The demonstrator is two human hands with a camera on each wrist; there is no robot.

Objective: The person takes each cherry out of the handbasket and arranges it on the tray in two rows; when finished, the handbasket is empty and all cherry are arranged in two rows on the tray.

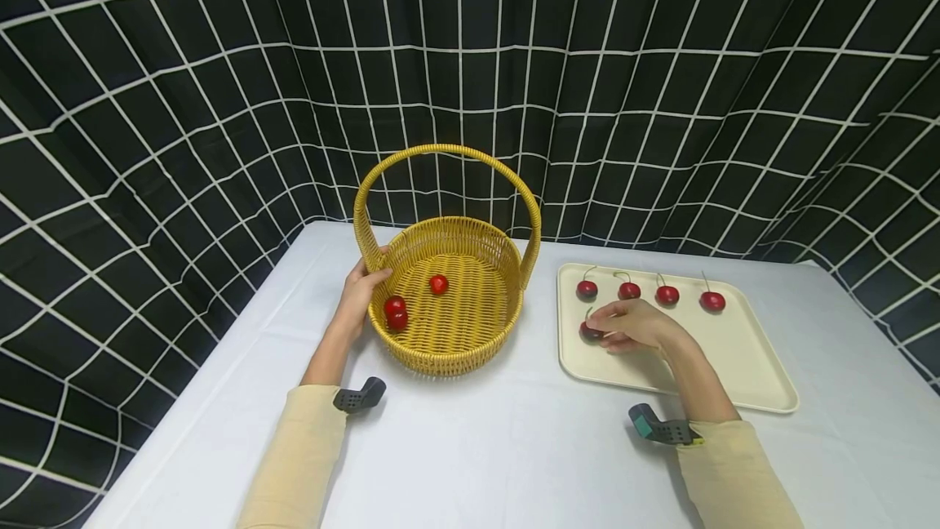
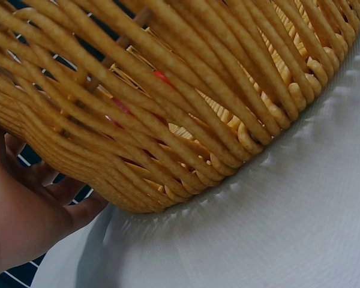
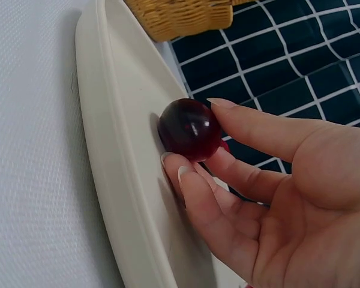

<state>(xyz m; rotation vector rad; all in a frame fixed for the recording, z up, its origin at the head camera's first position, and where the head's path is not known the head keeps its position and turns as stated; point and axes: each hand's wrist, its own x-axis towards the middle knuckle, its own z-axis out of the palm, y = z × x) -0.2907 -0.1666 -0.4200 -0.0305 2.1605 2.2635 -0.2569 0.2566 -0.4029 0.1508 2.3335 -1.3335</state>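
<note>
Cherry point(image 3: 189, 129) looks light, firm and slick — best held round its sides, where the right hand point(image 1: 637, 323) pinches it — while the left hand point(image 1: 359, 291) grips the basket point(image 1: 448, 362).

There's the white-covered tabletop point(image 1: 470, 447) spread beneath the left hand point(image 1: 358, 294) and right hand point(image 1: 637, 323), with black, white-gridded cloth point(image 1: 481, 92) rising beyond them both!

Just ahead of me, a white-gridded black curtain point(image 1: 481, 80) is hanging behind the table point(image 1: 529, 464) and wrapping round to both sides, its lines wavering where the fabric is creasing. A smooth white cloth point(image 1: 455, 415) is covering the tabletop, and soft light is spreading across it, casting faint shadows.
</note>
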